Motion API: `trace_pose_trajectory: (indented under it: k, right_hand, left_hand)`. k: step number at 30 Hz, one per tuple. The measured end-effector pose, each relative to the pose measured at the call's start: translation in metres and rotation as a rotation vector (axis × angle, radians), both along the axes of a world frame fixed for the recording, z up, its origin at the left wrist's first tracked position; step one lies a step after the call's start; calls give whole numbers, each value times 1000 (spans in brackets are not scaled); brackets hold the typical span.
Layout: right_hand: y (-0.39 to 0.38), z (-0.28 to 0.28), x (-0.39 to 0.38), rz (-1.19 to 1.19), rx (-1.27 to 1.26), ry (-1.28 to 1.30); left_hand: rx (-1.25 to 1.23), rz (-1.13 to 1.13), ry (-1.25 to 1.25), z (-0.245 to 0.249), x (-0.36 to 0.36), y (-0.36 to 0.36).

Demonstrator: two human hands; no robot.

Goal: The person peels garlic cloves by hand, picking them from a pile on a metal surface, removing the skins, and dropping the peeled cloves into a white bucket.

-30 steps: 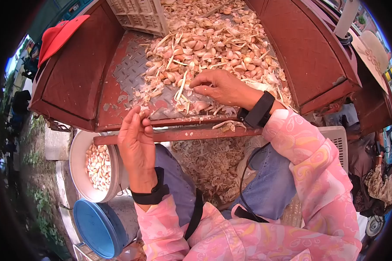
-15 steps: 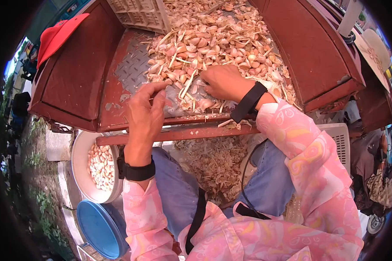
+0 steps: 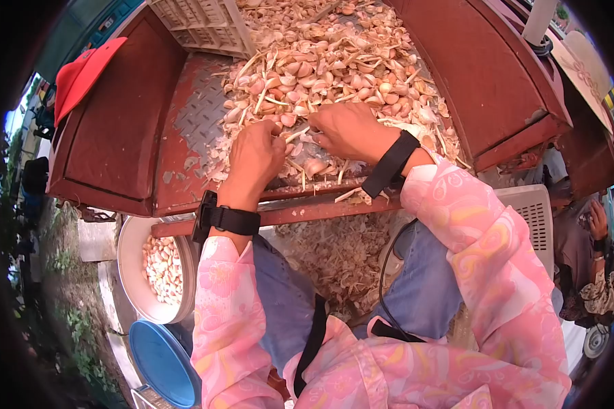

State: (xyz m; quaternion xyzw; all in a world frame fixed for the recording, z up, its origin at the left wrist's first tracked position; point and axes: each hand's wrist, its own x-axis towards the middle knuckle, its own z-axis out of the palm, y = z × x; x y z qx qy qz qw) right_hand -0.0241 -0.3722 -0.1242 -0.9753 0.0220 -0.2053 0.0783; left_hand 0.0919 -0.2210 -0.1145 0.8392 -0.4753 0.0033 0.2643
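A big heap of garlic cloves, stems and papery skins (image 3: 334,65) lies on the metal bed of a red cart (image 3: 198,109). My left hand (image 3: 256,158) rests at the near edge of the heap, fingers curled down among loose cloves and skins. My right hand (image 3: 348,129) is beside it, fingers bent into the garlic; whether either hand grips a clove is hidden. Both wrists wear black bands. A white bucket (image 3: 133,273) partly filled with peeled cloves stands below left of the cart edge.
A blue lid (image 3: 160,361) lies under the bucket. A grey plastic crate (image 3: 198,24) stands at the heap's far left. A red cap (image 3: 82,71) rests on the cart's side. Garlic skins (image 3: 334,255) litter the ground between my knees. Another person's hands (image 3: 597,232) show at right.
My left hand has moved from above the bucket, up and right, onto the near edge of the garlic heap. My right hand has shifted slightly toward me within the heap.
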Motion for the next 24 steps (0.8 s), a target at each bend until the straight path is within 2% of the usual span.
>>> trace_pose_trajectory:
  k: [1,3,5,6,8,9,11,13,15,16,17,19,20,21,24]
  right_hand:
    - [-1,-1,1,-3,-10,-18]
    - [-1,1,1,12,-4,-20]
    - [2,6,4,-17,36,32]
    - [5,11,5,-13,33,34]
    - [12,20,8,-28,119,82]
    - [12,18,13,-24,115,81]
    - [9,7,27,184,141,-35]
    - [15,4,33,208,158,-72]
    - [19,4,35,181,129,16]
    - [19,3,36,202,81,-19]
    - [20,2,35,201,86,-18]
    - [25,11,34,120,2,156]
    - [27,15,33,129,36,170]
    - [27,15,32,137,33,171]
    - [28,15,25,157,154,269]
  left_hand:
    - [13,116,53,5,0,4]
    - [26,161,-7,7,-2,10]
    - [-158,40,-161,8,-8,9]
    - [-160,44,-160,5,-10,6]
    - [15,-98,-210,-5,-9,-1]
    - [13,-94,-213,-8,-7,-3]
    - [64,-62,-233,-13,-3,-6]
    - [55,-81,-308,-8,-5,1]
    - [-79,-20,118,2,-7,14]
    - [-55,83,417,9,-7,21]
    - [-51,83,418,15,-10,30]
    - [-532,133,1268,22,-16,49]
    - [-618,62,1389,16,-14,57]
    - [-625,68,1387,17,-20,63]
    - [-901,14,1648,16,-40,74]
